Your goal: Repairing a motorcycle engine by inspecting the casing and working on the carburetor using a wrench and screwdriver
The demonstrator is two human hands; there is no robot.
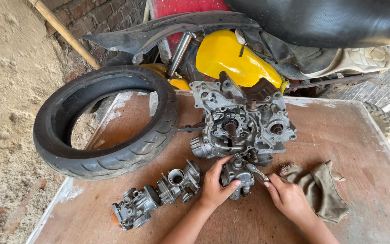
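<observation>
Head view, near to far, with the carburetor (236, 177) in hand as landmark. The left hand (215, 183) wraps closed around its body on the wooden tabletop (366, 180); the right hand (287, 196) pinches a small metal tool (258, 172) against its top. Being cast metal, it likely handles as dense, rigid and perhaps oily, best gripped around the body, clear of protruding fittings. Left of it lie two more carburetors (158, 194); right, a dirty rag (321, 187). Just beyond stands an engine case (242, 122), farther left a tyre (106, 119), behind a yellow tank (233, 56).
</observation>
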